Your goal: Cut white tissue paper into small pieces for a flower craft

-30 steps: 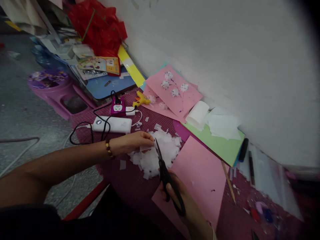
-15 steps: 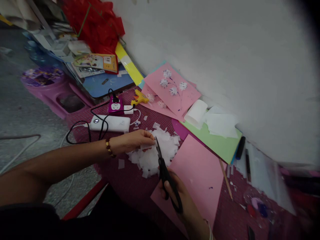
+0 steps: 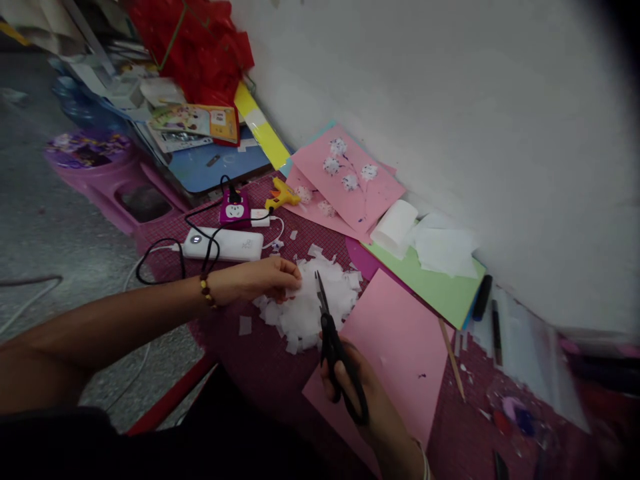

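Your right hand (image 3: 373,400) grips the black scissors (image 3: 329,333), so snip slowly, well clear of your left hand (image 3: 265,277), whose hold I can't tell.

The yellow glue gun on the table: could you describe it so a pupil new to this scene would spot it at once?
Start at the dark red checked table by the pale wall. Near its far edge, the glue gun lies between the purple socket block and the pink sheets. Its gun shape distinguishes it from the long, flat yellow strip.
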`<act>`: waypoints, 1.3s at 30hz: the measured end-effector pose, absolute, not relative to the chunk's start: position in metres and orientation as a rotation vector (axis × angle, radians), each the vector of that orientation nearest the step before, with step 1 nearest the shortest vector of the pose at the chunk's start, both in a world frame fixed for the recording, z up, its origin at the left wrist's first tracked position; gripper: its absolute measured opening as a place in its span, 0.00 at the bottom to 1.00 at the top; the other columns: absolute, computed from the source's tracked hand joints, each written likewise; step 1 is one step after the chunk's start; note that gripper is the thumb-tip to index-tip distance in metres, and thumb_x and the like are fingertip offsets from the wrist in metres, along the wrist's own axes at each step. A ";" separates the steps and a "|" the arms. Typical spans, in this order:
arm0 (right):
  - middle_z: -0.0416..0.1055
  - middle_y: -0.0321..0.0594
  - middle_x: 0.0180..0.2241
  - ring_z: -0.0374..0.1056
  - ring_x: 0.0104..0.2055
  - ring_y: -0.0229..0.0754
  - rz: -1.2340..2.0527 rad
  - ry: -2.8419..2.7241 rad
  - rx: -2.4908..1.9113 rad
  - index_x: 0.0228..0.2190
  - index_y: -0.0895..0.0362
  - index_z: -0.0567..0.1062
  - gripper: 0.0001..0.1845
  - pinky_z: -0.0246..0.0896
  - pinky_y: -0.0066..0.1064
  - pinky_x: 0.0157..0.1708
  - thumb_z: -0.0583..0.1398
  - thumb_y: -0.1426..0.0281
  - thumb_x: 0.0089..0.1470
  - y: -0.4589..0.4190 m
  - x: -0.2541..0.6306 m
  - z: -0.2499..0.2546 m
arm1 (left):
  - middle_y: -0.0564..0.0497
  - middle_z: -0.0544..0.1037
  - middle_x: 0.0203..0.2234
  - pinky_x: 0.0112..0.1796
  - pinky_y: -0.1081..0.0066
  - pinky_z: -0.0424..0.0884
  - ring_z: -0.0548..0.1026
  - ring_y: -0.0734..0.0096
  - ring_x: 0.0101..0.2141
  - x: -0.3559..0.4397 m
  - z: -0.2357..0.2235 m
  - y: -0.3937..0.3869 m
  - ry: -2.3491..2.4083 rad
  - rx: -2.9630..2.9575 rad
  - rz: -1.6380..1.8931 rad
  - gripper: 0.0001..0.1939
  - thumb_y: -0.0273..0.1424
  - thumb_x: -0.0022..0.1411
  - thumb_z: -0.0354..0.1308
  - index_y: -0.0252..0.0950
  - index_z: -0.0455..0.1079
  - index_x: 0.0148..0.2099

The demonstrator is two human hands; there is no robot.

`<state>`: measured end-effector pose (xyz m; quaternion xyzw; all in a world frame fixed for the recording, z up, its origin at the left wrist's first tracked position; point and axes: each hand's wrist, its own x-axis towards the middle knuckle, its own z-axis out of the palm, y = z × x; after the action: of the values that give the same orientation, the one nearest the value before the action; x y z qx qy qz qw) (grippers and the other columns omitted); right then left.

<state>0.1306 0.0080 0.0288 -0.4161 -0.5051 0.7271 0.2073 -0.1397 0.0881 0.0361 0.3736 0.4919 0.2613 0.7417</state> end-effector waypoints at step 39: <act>0.68 0.42 0.40 0.63 0.35 0.42 2.025 -1.474 -1.039 0.62 0.50 0.64 0.33 0.61 0.37 0.37 0.54 0.45 0.62 0.012 0.147 0.024 | 0.57 0.71 0.18 0.19 0.77 0.56 0.65 0.81 0.17 -0.139 0.040 0.088 1.129 0.947 0.672 0.10 0.35 0.47 0.64 0.36 0.67 0.27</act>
<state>0.1473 0.0116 0.0238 -0.3742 -0.5311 0.7296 0.2136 -0.1392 0.0883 0.0402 0.4234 0.5047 0.3006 0.6897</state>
